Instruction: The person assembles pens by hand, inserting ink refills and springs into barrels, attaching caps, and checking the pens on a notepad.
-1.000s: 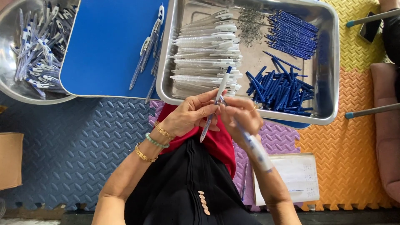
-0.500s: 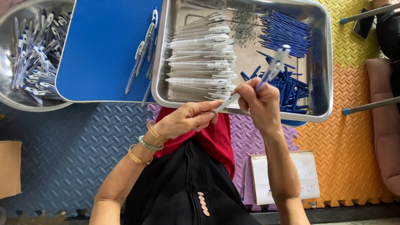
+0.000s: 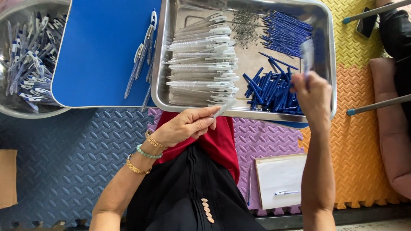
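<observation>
Both hands up near the front edge of the steel tray, well apart.

Left hand [image 3: 186, 126]: forearm comes in from lower left, wrist bent, thumb and fingers pinched shut on a clear pen barrel, fingertips just at the tray's front rim. Right hand [image 3: 314, 98]: forearm rises near vertical from the bottom edge, back of hand to camera, fingers curled closed around a blurred part, over the tray's front-right corner.

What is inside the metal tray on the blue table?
The metal tray holds a stack of clear pen barrels, a heap of small springs and blue refills. The right hand covers part of the nearer blue pile.
</observation>
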